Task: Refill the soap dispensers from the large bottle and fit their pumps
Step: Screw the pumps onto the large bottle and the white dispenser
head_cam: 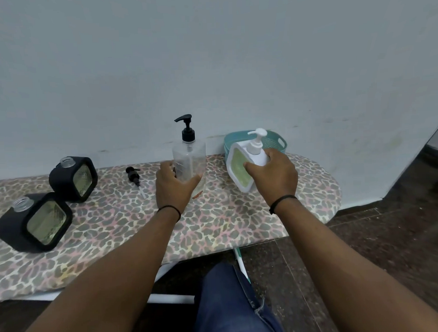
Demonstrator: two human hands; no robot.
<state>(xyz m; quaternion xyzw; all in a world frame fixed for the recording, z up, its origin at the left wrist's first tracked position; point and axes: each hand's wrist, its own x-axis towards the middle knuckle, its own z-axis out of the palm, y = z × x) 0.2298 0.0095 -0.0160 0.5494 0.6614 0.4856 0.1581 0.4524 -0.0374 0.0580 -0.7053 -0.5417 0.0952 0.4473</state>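
On a leopard-print ironing board (215, 223) set against a pale wall, the left hand (175, 186) grips the lower part of a clear square bottle (189, 160) with a black pump, standing upright. The right hand (275, 175) holds a white dispenser (239, 169) with a green window and a white pump fitted; it leans slightly left, in front of a teal basket (274, 140). A loose black pump (134, 178) lies on the board left of the clear bottle. Farther left stand two black dispensers, the rear one (74, 179) and the near one (35, 223), both with open threaded necks and greenish windows. Each wrist wears a black band.
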